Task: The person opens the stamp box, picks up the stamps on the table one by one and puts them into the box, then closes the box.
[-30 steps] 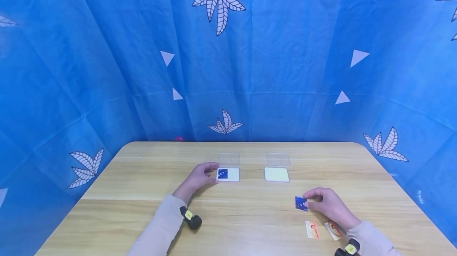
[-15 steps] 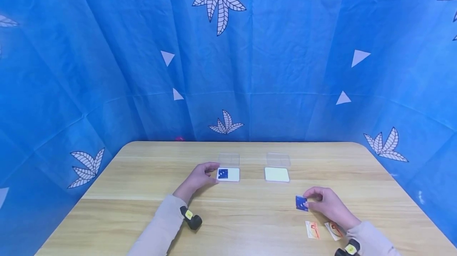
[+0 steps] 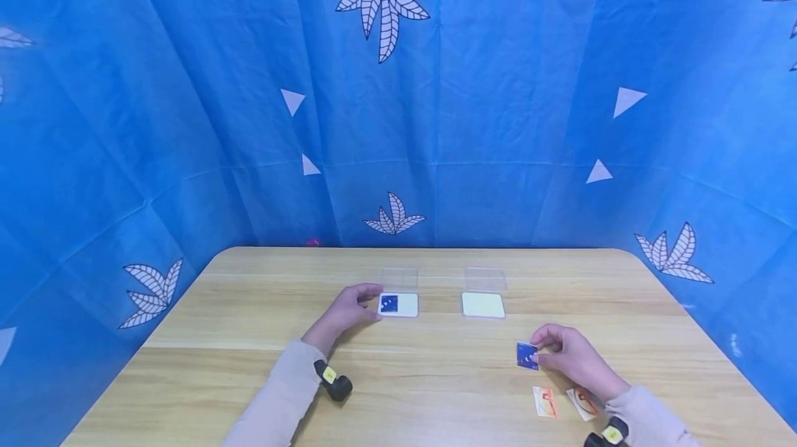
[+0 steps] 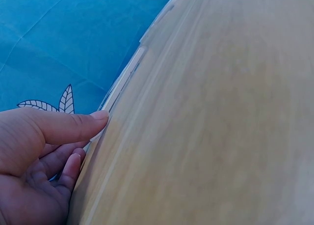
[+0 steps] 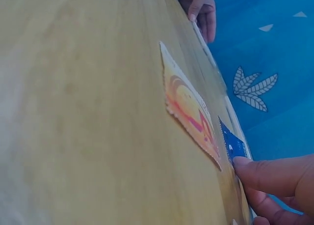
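At the left clear plastic case (image 3: 409,305), my left hand (image 3: 347,310) grips the left side between thumb (image 4: 81,126) and fingers. A blue postage stamp (image 3: 389,304) lies in the left part of that case, on a white bottom. My right hand (image 3: 571,356) pinches another blue stamp (image 3: 526,356) by its right edge; the right wrist view shows the thumb (image 5: 255,172) on it. Whether this stamp touches the table cannot be told. Two orange-and-white stamps (image 3: 545,402) lie near the right wrist, one partly behind the hand. Their toothed edges show in the right wrist view.
A second clear case (image 3: 483,305) with a pale bottom stands to the right of the first. Both cases have their transparent lids (image 3: 486,279) folded back behind them. The wooden table (image 3: 280,274) ends at a blue curtain (image 3: 486,87).
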### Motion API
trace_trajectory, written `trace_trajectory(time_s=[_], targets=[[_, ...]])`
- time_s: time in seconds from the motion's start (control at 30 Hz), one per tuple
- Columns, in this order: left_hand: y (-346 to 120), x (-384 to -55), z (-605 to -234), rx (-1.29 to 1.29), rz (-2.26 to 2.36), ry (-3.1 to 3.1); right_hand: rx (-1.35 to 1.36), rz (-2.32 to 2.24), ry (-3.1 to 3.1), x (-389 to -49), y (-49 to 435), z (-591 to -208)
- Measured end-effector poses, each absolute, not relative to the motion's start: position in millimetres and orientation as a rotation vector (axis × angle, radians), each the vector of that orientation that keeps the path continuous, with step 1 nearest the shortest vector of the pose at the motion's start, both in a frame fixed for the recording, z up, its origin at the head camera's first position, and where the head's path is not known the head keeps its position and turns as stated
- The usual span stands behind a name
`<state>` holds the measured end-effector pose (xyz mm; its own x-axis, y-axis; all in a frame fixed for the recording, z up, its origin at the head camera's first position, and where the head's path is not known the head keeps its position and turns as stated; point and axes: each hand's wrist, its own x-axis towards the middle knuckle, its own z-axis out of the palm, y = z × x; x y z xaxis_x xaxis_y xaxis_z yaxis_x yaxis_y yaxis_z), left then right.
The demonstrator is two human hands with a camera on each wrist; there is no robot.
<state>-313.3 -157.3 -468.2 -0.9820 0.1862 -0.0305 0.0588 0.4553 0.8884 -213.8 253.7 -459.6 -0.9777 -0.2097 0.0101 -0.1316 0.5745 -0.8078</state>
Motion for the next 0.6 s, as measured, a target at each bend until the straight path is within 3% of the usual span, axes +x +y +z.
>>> trace_trajectory(time_s=[0.6], targets=[[-155.1,-311.9,-463.6,0.165,1.534,2.580,-0.144,-1.388,2.748,-214.1,250.6,-456.8]])
